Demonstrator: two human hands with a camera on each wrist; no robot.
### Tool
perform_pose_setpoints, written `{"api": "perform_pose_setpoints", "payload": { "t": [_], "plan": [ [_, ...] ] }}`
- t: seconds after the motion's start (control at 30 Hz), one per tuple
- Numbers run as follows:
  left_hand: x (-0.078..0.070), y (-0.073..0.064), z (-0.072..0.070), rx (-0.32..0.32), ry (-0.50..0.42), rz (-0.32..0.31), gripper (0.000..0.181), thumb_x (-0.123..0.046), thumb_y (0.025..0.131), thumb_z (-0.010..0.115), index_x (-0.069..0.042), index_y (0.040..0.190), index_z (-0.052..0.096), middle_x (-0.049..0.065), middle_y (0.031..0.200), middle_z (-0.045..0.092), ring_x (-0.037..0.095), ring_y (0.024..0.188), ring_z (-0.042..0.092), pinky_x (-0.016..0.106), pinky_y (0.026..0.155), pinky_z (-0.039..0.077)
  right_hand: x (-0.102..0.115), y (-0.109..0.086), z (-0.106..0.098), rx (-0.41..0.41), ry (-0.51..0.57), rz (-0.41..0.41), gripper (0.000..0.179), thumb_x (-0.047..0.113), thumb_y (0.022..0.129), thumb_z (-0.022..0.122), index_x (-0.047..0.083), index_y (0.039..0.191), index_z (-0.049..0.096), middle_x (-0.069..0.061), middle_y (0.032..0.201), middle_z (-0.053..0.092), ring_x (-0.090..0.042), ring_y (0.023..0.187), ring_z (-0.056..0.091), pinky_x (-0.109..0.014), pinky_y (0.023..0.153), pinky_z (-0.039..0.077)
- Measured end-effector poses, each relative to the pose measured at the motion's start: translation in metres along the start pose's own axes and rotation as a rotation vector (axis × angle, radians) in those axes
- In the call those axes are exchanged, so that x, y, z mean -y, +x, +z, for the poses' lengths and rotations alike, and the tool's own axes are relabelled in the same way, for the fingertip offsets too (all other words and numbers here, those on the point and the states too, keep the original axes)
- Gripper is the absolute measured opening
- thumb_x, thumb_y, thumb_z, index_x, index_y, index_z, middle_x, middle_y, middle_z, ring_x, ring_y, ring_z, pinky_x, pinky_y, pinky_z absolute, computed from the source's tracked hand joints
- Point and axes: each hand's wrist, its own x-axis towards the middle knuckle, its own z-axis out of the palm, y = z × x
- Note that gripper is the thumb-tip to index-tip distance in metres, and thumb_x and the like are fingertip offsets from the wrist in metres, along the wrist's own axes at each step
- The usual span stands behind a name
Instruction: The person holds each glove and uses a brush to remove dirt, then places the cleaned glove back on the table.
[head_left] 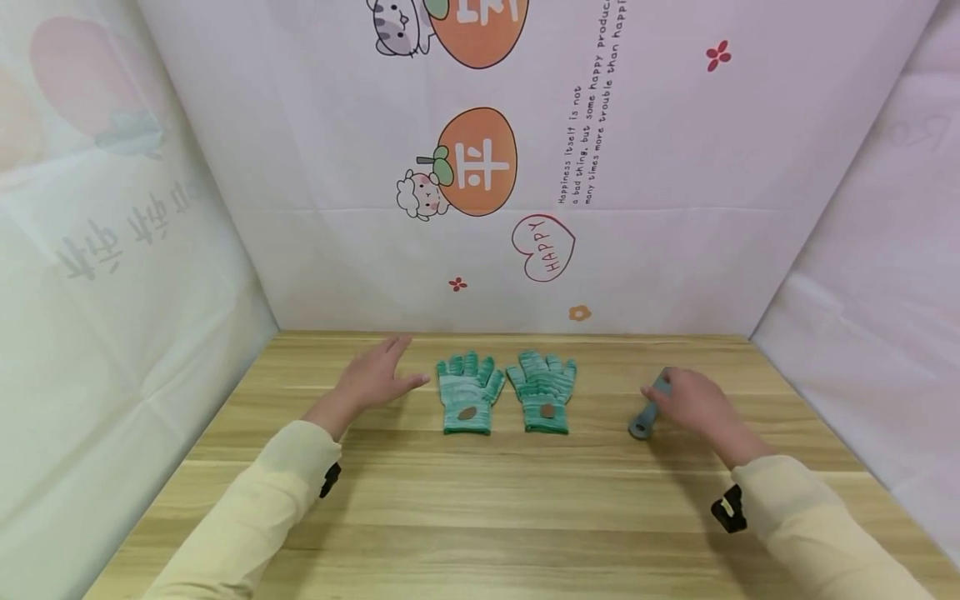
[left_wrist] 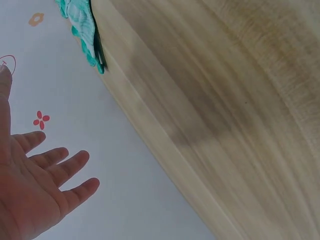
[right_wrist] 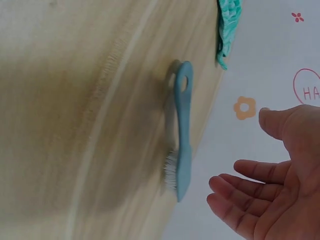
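A blue-grey brush (right_wrist: 184, 120) with a hanging hole in its handle lies on the table, its pale bristles facing down. My right hand (head_left: 696, 402) is over the brush's far end in the head view. In the right wrist view that right hand (right_wrist: 272, 175) has its fingers spread loosely, with a gap between them and the brush. To the left lie two green-and-white knitted gloves, a left one (head_left: 467, 392) and a right one (head_left: 543, 390), side by side. My left hand (head_left: 375, 375) hovers left of the gloves, its fingers extended and holding nothing.
The wood-grain table (head_left: 480, 517) ends at a white printed cloth backdrop (head_left: 337, 167). More white cloth hangs along both sides, on the left (head_left: 112, 350) and right (head_left: 862, 275). Each glove has a brown patch at its cuff.
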Motion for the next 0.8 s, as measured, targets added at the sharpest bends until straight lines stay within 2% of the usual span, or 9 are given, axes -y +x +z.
{"api": "perform_pose_setpoints", "payload": {
  "t": [0.13,0.3,0.43,0.6,0.8],
  "plan": [
    [-0.001,-0.002,0.004,0.023,-0.012,-0.006,0.085,-0.061,0.092,0.055,-0.006,0.152,0.029,0.018,0.152,0.032,0.04,0.136,0.033,0.062,0.104,0.03,-0.005,-0.003,0.006,0.029,0.042,0.034,0.048,0.041,0.099,0.053,-0.006,0.092,0.054,-0.014,0.08,0.055,-0.026,0.069,0.05,-0.039,0.058,0.043],
    [-0.003,-0.005,0.008,0.042,-0.033,-0.01,0.085,-0.06,0.092,0.055,-0.007,0.152,0.028,0.018,0.153,0.031,0.039,0.137,0.032,0.064,0.105,0.027,-0.011,-0.004,0.014,0.048,0.078,0.086,0.043,0.041,0.099,0.052,0.005,0.077,0.047,-0.006,0.068,0.046,-0.021,0.06,0.045,-0.033,0.052,0.039],
    [-0.004,-0.008,0.012,0.067,-0.043,-0.025,0.084,-0.057,0.093,0.056,-0.006,0.153,0.026,0.018,0.154,0.029,0.04,0.137,0.031,0.064,0.105,0.027,-0.016,-0.001,0.022,0.066,0.095,0.111,0.047,0.043,0.099,0.051,0.011,0.065,0.043,-0.001,0.06,0.04,-0.016,0.053,0.041,-0.03,0.049,0.037],
    [-0.005,-0.01,0.016,0.077,-0.068,-0.051,0.082,-0.055,0.093,0.057,-0.006,0.152,0.027,0.018,0.153,0.03,0.04,0.137,0.031,0.063,0.105,0.026,-0.018,0.001,0.03,0.093,0.112,0.141,0.051,0.042,0.1,0.049,0.012,0.059,0.046,-0.001,0.057,0.042,-0.015,0.051,0.041,-0.03,0.049,0.037],
    [-0.003,-0.011,0.021,0.092,-0.08,-0.074,0.08,-0.055,0.093,0.057,-0.006,0.151,0.031,0.018,0.151,0.034,0.04,0.136,0.033,0.06,0.105,0.03,-0.015,0.002,0.032,0.109,0.102,0.19,0.051,0.043,0.1,0.046,0.01,0.061,0.049,-0.006,0.063,0.048,-0.022,0.06,0.048,-0.035,0.056,0.041]
  ]
}}
